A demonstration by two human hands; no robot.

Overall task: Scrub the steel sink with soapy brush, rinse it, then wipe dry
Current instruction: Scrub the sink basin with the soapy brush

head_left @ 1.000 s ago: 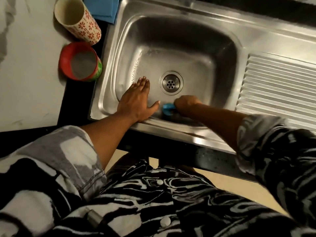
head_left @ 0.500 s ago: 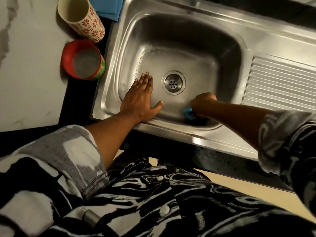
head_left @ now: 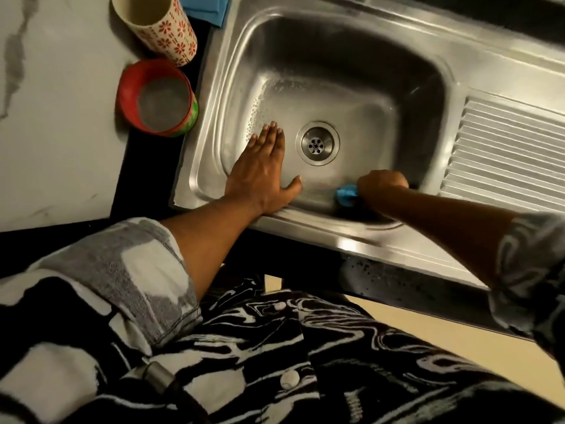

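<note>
The steel sink (head_left: 351, 65) fills the upper middle, with its round drain (head_left: 317, 143) in the basin floor and soap bubbles on the left wall. My left hand (head_left: 260, 175) lies flat with straight fingers on the basin's near-left slope, thumb spread toward the drain. My right hand (head_left: 380, 182) grips a blue brush (head_left: 345, 194) against the near inner wall, right of the drain. Most of the brush is hidden under the fingers.
A ribbed draining board (head_left: 504, 151) lies right of the basin. On the white counter (head_left: 55, 117) at the left stand a red bowl (head_left: 128, 87) and a flowered cup (head_left: 171, 35). A blue cloth (head_left: 204, 7) lies behind them.
My right hand has slid the brush to the right along the near wall of the basin. My left hand has stayed flat in the same place.
</note>
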